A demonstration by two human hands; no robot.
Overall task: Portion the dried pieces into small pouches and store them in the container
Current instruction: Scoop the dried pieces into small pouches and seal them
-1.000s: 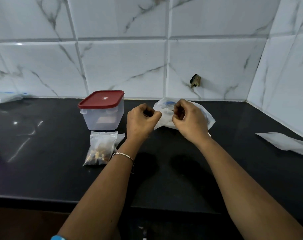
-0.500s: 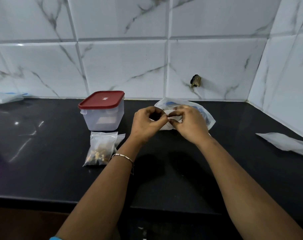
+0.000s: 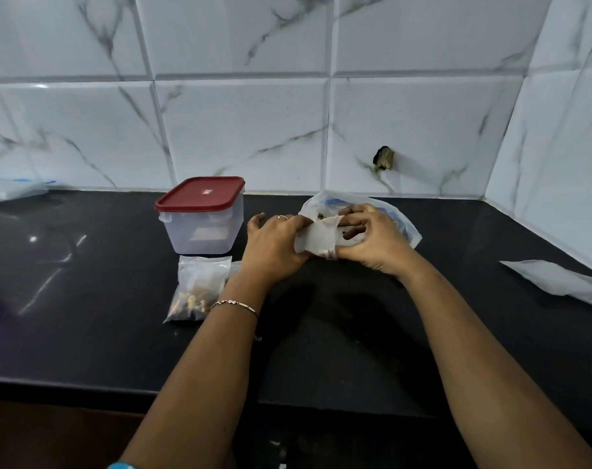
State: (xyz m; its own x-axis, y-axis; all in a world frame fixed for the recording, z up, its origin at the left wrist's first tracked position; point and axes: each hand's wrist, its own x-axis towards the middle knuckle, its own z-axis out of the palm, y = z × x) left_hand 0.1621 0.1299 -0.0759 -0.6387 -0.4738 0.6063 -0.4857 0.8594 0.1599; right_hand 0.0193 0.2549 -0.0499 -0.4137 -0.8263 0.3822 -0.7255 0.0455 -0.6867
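Both hands meet at the middle of the black counter around a small clear pouch (image 3: pixel 320 236). My left hand (image 3: pixel 274 243) pinches its left edge and my right hand (image 3: pixel 372 240) pinches its right edge, with the pouch stretched between them. Behind the hands lies a larger white plastic bag (image 3: pixel 404 220) with blue print; some brown dried pieces show at its mouth. A filled small pouch (image 3: pixel 196 287) of brown dried pieces lies flat to the left. Behind that pouch stands a translucent container (image 3: pixel 204 228), its red lid (image 3: pixel 199 193) on.
A loose plastic bag (image 3: pixel 558 279) lies at the right by the tiled side wall. Another plastic bag (image 3: pixel 12 191) lies at the far left against the back wall. The counter's front edge (image 3: pixel 84 384) runs below my forearms.
The hands came together, took hold of a small pouch and now hold it spread between them. Earlier they were curled near the large bag with no pouch visible.
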